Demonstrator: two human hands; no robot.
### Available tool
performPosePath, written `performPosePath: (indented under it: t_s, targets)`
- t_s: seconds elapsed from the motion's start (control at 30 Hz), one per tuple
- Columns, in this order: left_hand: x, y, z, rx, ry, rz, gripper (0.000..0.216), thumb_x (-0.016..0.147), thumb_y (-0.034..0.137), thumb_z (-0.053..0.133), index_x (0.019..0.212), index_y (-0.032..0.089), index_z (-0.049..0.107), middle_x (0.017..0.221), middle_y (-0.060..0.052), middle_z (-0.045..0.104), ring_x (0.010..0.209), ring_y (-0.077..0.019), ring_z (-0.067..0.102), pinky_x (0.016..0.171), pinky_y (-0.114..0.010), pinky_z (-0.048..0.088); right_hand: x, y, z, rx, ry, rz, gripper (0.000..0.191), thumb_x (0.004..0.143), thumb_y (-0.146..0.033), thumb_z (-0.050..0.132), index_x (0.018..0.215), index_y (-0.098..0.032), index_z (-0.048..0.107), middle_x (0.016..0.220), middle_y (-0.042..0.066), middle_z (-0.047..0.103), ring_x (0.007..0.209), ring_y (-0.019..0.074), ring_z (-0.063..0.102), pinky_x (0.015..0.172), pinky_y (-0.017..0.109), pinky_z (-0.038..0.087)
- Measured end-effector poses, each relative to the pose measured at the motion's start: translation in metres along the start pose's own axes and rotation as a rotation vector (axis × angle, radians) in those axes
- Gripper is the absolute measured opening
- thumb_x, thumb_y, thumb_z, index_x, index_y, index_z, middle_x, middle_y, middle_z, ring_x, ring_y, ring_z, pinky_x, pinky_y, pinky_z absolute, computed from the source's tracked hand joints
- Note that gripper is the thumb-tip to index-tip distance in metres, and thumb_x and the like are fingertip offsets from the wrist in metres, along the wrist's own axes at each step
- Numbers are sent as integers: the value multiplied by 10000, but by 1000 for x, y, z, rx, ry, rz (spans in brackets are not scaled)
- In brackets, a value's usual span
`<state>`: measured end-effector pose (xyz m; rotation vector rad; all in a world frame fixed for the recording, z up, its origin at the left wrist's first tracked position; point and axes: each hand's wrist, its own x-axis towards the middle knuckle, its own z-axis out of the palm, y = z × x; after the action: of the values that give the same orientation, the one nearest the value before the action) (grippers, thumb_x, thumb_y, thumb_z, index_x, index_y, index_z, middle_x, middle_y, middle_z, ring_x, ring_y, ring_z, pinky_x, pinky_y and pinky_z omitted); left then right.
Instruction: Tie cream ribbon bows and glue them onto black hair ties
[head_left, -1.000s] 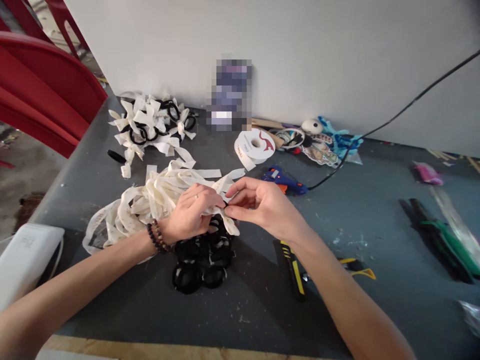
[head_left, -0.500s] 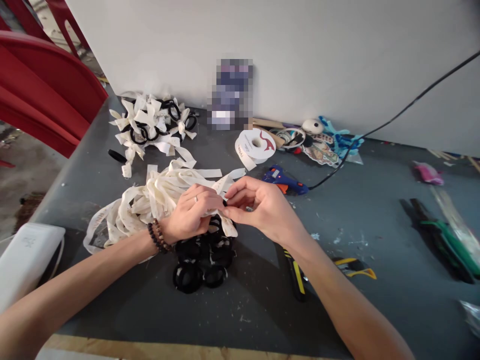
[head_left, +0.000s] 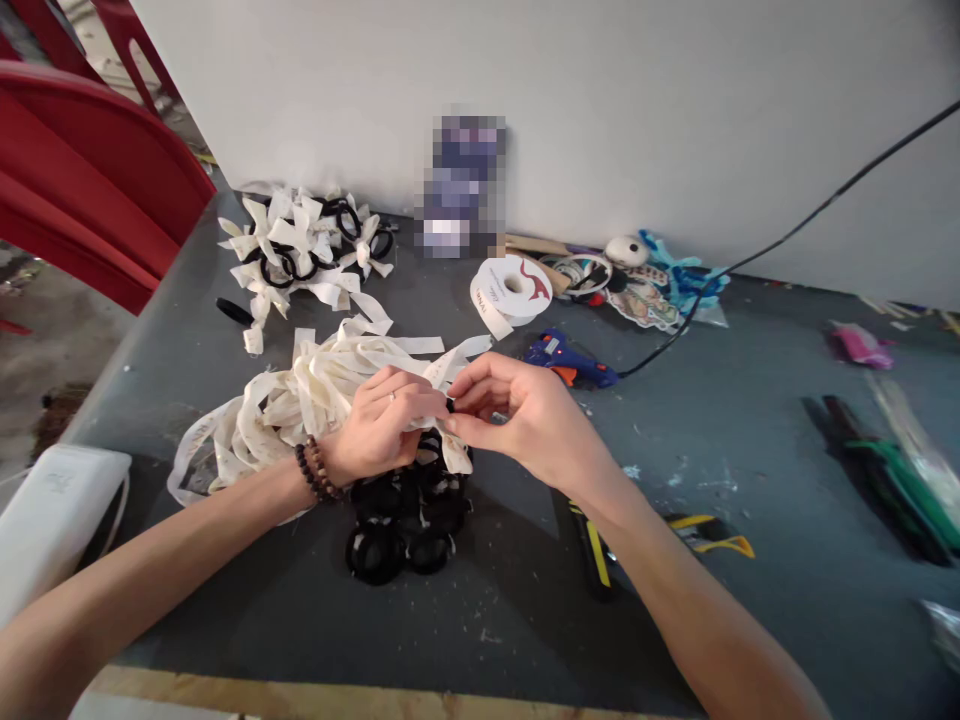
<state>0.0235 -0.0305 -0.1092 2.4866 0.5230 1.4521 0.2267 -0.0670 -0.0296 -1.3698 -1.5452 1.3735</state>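
Note:
My left hand [head_left: 394,415] is closed on a cream ribbon [head_left: 459,455], whose end hangs below the fingers. My right hand [head_left: 510,405] meets it, thumb and fingertips pinching a small black piece at the ribbon, which looks like part of a black hair tie [head_left: 450,405]. The fingers hide most of it. Several black hair ties [head_left: 375,550] lie in a heap just under the hands. To the left spreads a pile of loose cream ribbon [head_left: 322,385]. Beyond it are hair ties with tied cream bows [head_left: 300,235].
A ribbon spool [head_left: 514,290] stands behind my hands, near a blue glue gun [head_left: 570,358] with a black cable. Yellow-black tools [head_left: 592,550] lie by my right forearm, and green-handled pliers [head_left: 892,480] farther right. A white box [head_left: 67,520] sits at the left edge.
Almost nothing differs. Both hands stay at the same spot with the ribbon and the black piece between them; the view has shifted very slightly.

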Motion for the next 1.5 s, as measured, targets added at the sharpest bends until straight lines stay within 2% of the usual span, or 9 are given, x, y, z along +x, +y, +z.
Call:
performPosePath:
  t_s: [0.6, 1.13, 1.37, 1.5]
  targets:
    - [2, -2, -1, 4, -11, 18, 326, 840, 17, 536, 1107, 201, 572, 914, -46, 742, 841, -189, 688, 750, -320, 530, 3, 3, -1, 3, 1, 4, 199, 755, -180, 822, 904, -226, 698, 804, -17, 752, 734, 152, 717, 700, 272, 567]
    - [-3, -3, 0, 39, -27, 17, 267, 893, 56, 610, 1123, 190, 585, 938, -54, 730, 865, -185, 701, 769, -322, 549, 4, 5, -2, -24, -1, 21, 157, 765, -205, 821, 885, -227, 724, 800, -10, 764, 744, 171, 735, 703, 284, 574]
    - [1, -2, 1, 14, -31, 49, 312, 872, 23, 582, 1135, 190, 590, 924, -39, 724, 846, -174, 690, 743, -302, 558, 8, 9, -5, 1, -50, 25, 124, 784, -193, 798, 900, -221, 766, 860, 3, 795, 802, 176, 753, 737, 282, 576]
    - [6, 1, 1, -46, -61, -80, 374, 879, -9, 563, 1195, 190, 588, 940, -39, 728, 863, -161, 702, 754, -273, 584, 11, 13, -11, -7, -62, -17, 115, 813, -212, 787, 927, -222, 782, 880, 4, 803, 829, 178, 757, 763, 289, 573]
